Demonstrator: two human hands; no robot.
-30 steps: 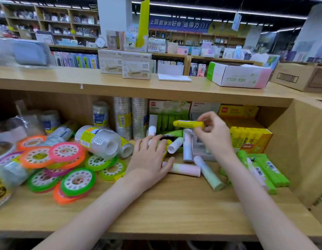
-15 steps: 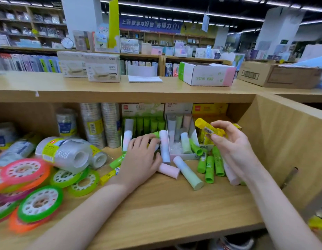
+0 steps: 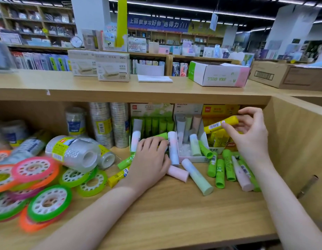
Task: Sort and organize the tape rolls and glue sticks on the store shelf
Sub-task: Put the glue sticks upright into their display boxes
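Observation:
My right hand [image 3: 250,136] pinches a yellow glue stick [image 3: 220,124] and holds it over the yellow display box [image 3: 219,110] at the back right. My left hand [image 3: 150,160] lies on loose glue sticks in front of the green display box [image 3: 151,109], fingers curled over a green stick [image 3: 161,135]. Pastel glue sticks [image 3: 197,176] and several green ones [image 3: 219,173] lie scattered on the shelf board [image 3: 174,213]. Coloured tape rolls [image 3: 48,202] are piled at the left, beside clear tape packs [image 3: 73,152].
The shelf's wooden side wall [image 3: 300,141] stands close on the right. Upright clear tape stacks [image 3: 109,123] line the back. On the top shelf lie an opened white carton [image 3: 219,74], two small boxes [image 3: 113,66] and a brown carton [image 3: 286,74].
My right hand has carried the yellow glue stick from the middle to the right, up to the yellow box. My left hand has reached further back, to the green box.

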